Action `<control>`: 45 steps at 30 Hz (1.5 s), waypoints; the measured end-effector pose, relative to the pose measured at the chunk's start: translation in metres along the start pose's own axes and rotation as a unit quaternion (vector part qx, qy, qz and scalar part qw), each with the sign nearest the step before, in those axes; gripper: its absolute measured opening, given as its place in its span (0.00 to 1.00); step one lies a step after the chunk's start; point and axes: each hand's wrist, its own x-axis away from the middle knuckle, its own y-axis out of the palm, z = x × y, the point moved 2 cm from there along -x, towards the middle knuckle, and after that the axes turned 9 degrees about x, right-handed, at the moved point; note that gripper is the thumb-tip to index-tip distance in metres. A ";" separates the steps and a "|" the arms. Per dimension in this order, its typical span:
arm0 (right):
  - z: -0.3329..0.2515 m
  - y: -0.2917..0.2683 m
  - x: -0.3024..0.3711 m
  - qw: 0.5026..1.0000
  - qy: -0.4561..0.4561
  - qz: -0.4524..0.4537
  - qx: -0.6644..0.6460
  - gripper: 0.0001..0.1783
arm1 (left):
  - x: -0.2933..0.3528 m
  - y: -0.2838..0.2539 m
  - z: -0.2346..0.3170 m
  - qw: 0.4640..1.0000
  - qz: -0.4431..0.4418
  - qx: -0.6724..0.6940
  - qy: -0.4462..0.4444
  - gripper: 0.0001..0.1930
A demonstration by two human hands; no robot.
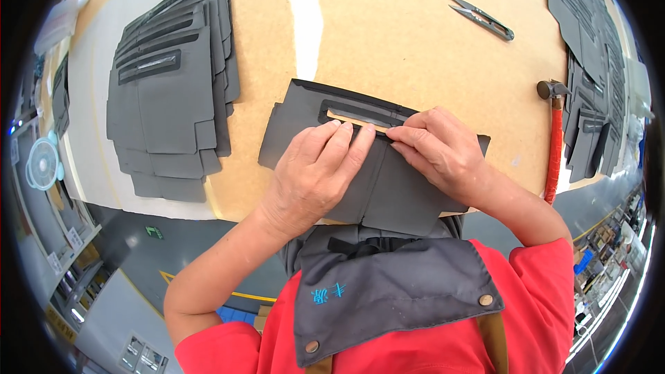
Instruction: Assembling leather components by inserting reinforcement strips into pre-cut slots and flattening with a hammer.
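A dark grey cut fabric piece (388,194) with a long slot near its far edge lies on the tan worktable (415,48), hanging slightly over the near edge. My left hand (315,170) lies flat on the piece, its fingertips at the slot's lower edge. My right hand (440,145) presses with its fingers along the same edge, folding the fabric there. Both hands touch the piece and each other's fingertips nearly meet at the slot.
A stack of several similar grey pieces (170,90) sits at the left. More grey pieces (592,62) are piled at the right. Thread snips (483,19) lie at the far right, and a hammer with a red handle (554,138) lies at the right edge.
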 end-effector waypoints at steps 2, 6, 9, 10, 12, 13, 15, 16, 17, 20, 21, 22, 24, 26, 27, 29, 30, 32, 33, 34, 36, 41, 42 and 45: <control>0.002 0.001 0.004 1.000 -0.008 0.005 0.003 0.21 | 0.000 0.000 0.004 1.000 0.004 -0.007 -0.010 0.24; 0.000 0.001 0.010 0.991 -0.092 0.022 0.091 0.22 | -0.004 -0.003 0.013 1.000 -0.017 -0.008 -0.014 0.24; -0.001 -0.001 0.009 0.992 -0.091 0.010 0.086 0.23 | -0.001 0.002 0.018 0.999 -0.030 -0.013 -0.027 0.25; 0.000 -0.001 0.010 0.992 -0.091 0.011 0.087 0.23 | 0.000 0.003 0.019 0.999 -0.020 -0.008 -0.033 0.25; 0.002 0.001 0.018 0.995 -0.077 0.010 0.064 0.23 | 0.001 0.004 0.023 0.999 -0.012 0.000 -0.039 0.25; 0.001 0.001 0.018 0.995 -0.076 0.009 0.063 0.23 | 0.000 0.002 0.025 0.999 -0.012 -0.013 -0.040 0.25; 0.001 0.000 0.014 0.985 -0.132 0.042 0.106 0.24 | -0.004 0.002 0.026 0.999 -0.010 -0.026 -0.037 0.24; 0.000 -0.001 0.014 0.984 -0.132 0.043 0.108 0.24 | -0.004 0.004 0.028 0.999 -0.017 -0.014 -0.033 0.24; -0.002 -0.001 0.015 0.985 -0.128 0.033 0.108 0.24 | -0.003 0.005 0.030 0.999 -0.024 -0.004 -0.028 0.24; -0.003 -0.004 0.014 0.988 -0.118 0.013 0.097 0.24 | 0.000 0.008 0.032 0.999 -0.011 0.012 -0.052 0.24; -0.003 -0.005 0.015 0.990 -0.112 0.002 0.084 0.24 | 0.000 0.009 0.034 0.999 -0.012 0.013 -0.052 0.24; -0.003 -0.004 0.016 0.990 -0.110 0.002 0.084 0.24 | 0.000 0.009 0.036 0.999 -0.013 0.007 -0.053 0.24; -0.003 -0.003 0.017 0.988 -0.124 0.024 0.090 0.24 | -0.002 0.008 0.039 0.999 -0.013 0.000 -0.051 0.24; -0.002 -0.001 0.021 0.991 -0.106 0.025 0.082 0.23 | -0.004 0.009 0.040 0.999 -0.001 -0.020 -0.044 0.23; 0.000 -0.001 0.021 0.993 -0.090 0.025 0.073 0.22 | -0.003 0.010 0.040 0.999 -0.001 -0.022 -0.041 0.23; -0.001 -0.003 0.023 0.995 -0.069 0.023 0.063 0.21 | 0.000 0.011 0.040 0.999 -0.010 -0.002 -0.046 0.23; -0.002 -0.003 0.025 0.997 -0.047 0.018 0.052 0.20 | 0.000 0.011 0.041 0.999 -0.013 -0.002 -0.045 0.23; 0.001 -0.002 0.026 0.998 -0.044 0.020 0.040 0.20 | -0.001 0.011 0.042 0.998 0.002 -0.024 -0.051 0.24; 0.002 -0.002 0.026 0.998 -0.045 0.022 0.030 0.20 | -0.002 0.012 0.043 0.999 0.001 -0.024 -0.049 0.24; 0.002 -0.003 0.027 0.998 -0.043 0.024 0.030 0.20 | -0.001 0.013 0.044 0.998 0.004 -0.015 -0.059 0.24; 0.001 -0.006 0.028 0.997 -0.065 0.007 0.052 0.20 | -0.001 0.012 0.044 0.998 0.006 -0.008 -0.066 0.24; -0.001 -0.004 0.033 0.996 -0.062 0.020 0.059 0.21 | -0.001 0.012 0.046 0.998 -0.008 -0.003 -0.059 0.24; 0.001 -0.003 0.035 0.999 -0.029 0.019 0.024 0.21 | 0.000 0.012 0.047 0.998 -0.008 -0.005 -0.057 0.24; 0.002 -0.007 0.038 0.999 -0.038 0.005 0.009 0.20 | 0.000 0.016 0.050 0.998 0.003 -0.030 -0.052 0.24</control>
